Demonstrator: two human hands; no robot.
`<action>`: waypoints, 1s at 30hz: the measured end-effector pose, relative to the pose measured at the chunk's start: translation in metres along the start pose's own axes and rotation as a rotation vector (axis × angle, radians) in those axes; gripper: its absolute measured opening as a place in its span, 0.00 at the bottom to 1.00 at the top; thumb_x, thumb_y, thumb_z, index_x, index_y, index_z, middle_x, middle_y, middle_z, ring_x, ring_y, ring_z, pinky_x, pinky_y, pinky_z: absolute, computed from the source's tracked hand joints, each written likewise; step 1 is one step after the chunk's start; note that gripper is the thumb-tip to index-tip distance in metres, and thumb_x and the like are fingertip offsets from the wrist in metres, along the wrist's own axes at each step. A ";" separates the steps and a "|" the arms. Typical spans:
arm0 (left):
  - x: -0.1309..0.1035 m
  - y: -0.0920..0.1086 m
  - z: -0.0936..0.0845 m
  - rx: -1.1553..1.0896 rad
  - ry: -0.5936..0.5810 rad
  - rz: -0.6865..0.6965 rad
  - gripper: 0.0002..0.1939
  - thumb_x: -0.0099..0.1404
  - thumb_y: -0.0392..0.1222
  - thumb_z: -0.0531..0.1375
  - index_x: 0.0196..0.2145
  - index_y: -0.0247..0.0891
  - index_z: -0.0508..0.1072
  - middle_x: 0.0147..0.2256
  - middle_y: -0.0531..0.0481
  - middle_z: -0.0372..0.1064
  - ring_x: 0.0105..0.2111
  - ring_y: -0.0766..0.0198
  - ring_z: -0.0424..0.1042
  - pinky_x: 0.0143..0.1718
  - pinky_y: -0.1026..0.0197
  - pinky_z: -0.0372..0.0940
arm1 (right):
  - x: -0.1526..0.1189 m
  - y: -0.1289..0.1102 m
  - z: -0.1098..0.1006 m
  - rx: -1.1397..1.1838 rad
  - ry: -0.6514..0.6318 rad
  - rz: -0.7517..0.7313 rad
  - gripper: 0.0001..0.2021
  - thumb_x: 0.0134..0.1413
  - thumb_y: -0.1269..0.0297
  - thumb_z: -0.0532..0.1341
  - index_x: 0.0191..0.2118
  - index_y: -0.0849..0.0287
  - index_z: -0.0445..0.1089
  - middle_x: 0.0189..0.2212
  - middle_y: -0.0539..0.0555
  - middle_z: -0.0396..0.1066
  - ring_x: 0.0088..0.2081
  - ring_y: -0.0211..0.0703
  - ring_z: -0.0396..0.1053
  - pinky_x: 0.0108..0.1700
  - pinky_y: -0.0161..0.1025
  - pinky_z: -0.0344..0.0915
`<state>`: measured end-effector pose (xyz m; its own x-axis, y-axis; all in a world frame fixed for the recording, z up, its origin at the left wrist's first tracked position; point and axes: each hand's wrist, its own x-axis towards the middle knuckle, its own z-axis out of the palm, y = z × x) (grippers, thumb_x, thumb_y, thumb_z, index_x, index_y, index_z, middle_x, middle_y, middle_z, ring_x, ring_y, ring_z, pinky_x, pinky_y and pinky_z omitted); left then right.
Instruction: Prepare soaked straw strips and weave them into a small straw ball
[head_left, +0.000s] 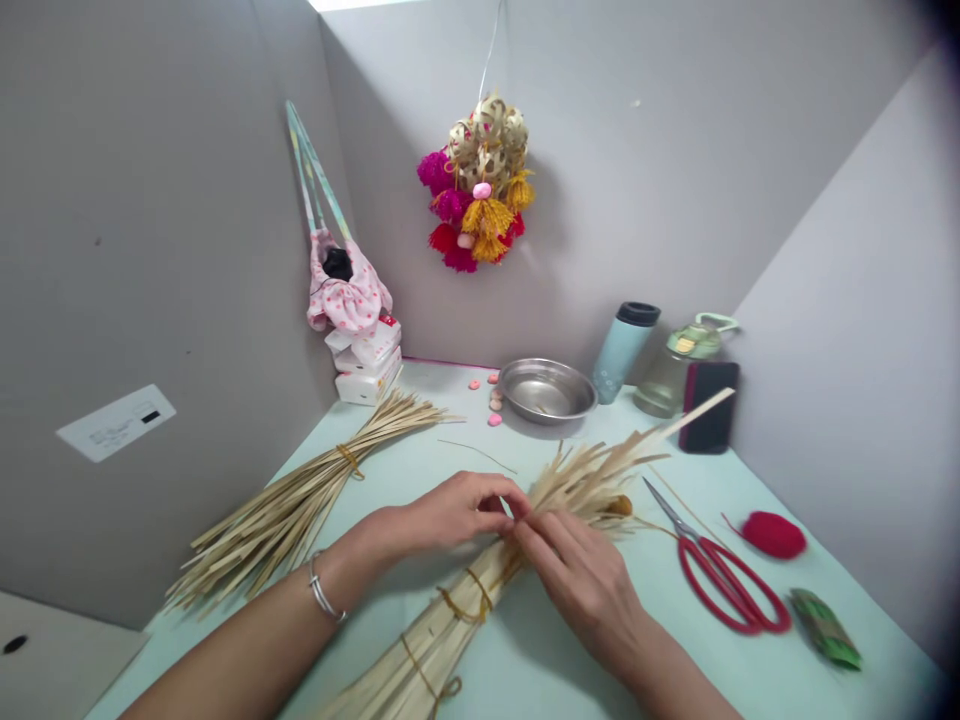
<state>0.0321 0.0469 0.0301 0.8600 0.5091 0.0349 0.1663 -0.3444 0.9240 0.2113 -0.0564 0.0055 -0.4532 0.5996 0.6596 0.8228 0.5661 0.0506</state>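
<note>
A thick bundle of pale, flat plant strips [450, 625] slants across the table, tied with yellow-brown cords in several places. At its upper part, my left hand [476, 508] pinches thumb and fingers together at the bundle's side; what lies between the fingertips is hidden. Beside it, my right hand [581, 575] has its fingers curled over the bundle, the fingertips close to those of the left. Beyond the hands the strip ends fan out, one long strip reaching toward the phone. To the left lies a thinner tied bundle of strips [300, 505], touched by neither hand.
Red-handled scissors [731, 590], a red yarn ball [774, 535] and a green packet [825, 628] lie at right. At the back stand a metal bowl [549, 388], a blue tumbler [624, 352], a green bottle [667, 375] and a phone [709, 410]. Tissue packs [369, 375] stand back left.
</note>
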 end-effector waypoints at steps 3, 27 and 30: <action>0.001 -0.007 -0.002 -0.050 -0.064 0.007 0.12 0.61 0.36 0.60 0.43 0.38 0.77 0.38 0.50 0.69 0.34 0.66 0.67 0.38 0.65 0.62 | 0.000 0.000 0.000 -0.018 -0.017 -0.039 0.11 0.66 0.74 0.54 0.46 0.59 0.72 0.33 0.57 0.75 0.30 0.44 0.67 0.34 0.41 0.63; 0.004 -0.011 0.020 -0.111 0.068 -0.117 0.13 0.50 0.40 0.69 0.30 0.36 0.70 0.26 0.58 0.62 0.27 0.69 0.59 0.28 0.66 0.55 | -0.001 0.005 0.011 0.143 0.070 0.210 0.07 0.64 0.73 0.57 0.43 0.56 0.70 0.34 0.54 0.74 0.33 0.39 0.74 0.35 0.33 0.69; 0.004 -0.013 0.024 0.029 0.096 -0.084 0.07 0.52 0.37 0.65 0.26 0.36 0.68 0.26 0.57 0.61 0.27 0.69 0.59 0.28 0.66 0.54 | 0.001 0.003 0.010 0.213 0.089 0.272 0.06 0.64 0.72 0.57 0.41 0.55 0.70 0.33 0.53 0.73 0.33 0.40 0.74 0.34 0.34 0.69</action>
<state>0.0446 0.0342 0.0094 0.7926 0.6097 -0.0046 0.2510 -0.3194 0.9138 0.2092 -0.0484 -0.0011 -0.1880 0.6985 0.6904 0.8153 0.5030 -0.2869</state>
